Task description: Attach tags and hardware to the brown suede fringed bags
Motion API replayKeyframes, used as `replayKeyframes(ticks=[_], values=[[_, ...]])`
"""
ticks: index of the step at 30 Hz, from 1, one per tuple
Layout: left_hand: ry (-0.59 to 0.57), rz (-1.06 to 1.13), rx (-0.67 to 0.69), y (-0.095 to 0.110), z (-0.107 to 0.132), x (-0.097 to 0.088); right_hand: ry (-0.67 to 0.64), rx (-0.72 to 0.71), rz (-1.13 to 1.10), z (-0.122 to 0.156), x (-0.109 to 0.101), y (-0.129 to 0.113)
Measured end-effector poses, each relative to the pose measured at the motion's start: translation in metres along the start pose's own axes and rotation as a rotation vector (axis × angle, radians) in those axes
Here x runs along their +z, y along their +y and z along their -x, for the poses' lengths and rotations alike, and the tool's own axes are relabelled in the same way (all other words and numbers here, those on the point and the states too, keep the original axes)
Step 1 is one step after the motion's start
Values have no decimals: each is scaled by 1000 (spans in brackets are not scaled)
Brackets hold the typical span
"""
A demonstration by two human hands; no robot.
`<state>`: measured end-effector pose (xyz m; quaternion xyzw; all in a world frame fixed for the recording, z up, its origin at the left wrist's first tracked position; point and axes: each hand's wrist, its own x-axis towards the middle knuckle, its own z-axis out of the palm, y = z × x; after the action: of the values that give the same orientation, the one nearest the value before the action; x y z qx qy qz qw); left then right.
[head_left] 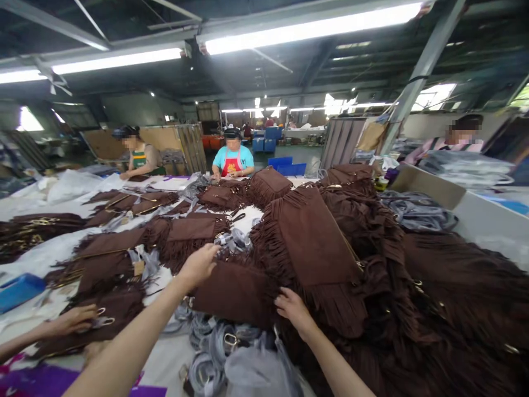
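Under tube lights [314, 29], bags [233, 292] across tabletop [248, 219]

We note tubes [314, 30] glaring white overhead, far windows [339, 103] blown out, roof [285, 69] dim. Dark bags [458, 275] lose detail at lower right. We see wide-lens stretch toward the edges; far detail soft.

On the tabletop [169, 358], coiled straps [215, 347] lie at six o'clock from the central bag [231, 292], heaped bags [318, 237] at two, more bags [109, 242] at ten; beyond, at twelve, is a person [233, 157].
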<state>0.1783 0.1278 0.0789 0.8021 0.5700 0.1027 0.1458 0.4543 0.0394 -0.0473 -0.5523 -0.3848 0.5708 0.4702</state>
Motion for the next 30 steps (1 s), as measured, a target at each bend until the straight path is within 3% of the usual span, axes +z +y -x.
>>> replayKeyframes(ticks=[2, 5, 9, 11, 13, 15, 18, 20, 22, 25, 28, 30], values=[[-104, 36, 24, 14, 24, 37, 10, -66, 93, 2, -7, 5], [-289, 129, 59, 44, 65, 93, -27, -173, 271, 28, -21, 13], [-438, 195, -19, 75, 107, 165, -270, -292, 735, 64, -36, 46], [-506, 209, -56, 82, 124, 192, -375, -277, 871, 72, -40, 71], [-562, 252, -76, 83, 139, 209, -402, -251, 920, 76, -41, 89], [-559, 331, -91, 79, 150, 213, -369, -264, 917, 78, -41, 94], [-425, 363, -140, 69, 155, 204, -277, -317, 870, 90, -40, 77], [-338, 307, -181, 64, 152, 196, -314, -294, 851, 104, -40, 61], [-303, 276, -188, 63, 147, 191, -433, -253, 832, 118, -39, 54], [-282, 274, -160, 68, 141, 188, -527, -313, 809, 129, -32, 63], [-248, 251, -131, 74, 143, 187, -472, -409, 856, 122, -19, 82], [-226, 222, -111, 76, 146, 186, -425, -377, 1012, 114, -8, 90]])
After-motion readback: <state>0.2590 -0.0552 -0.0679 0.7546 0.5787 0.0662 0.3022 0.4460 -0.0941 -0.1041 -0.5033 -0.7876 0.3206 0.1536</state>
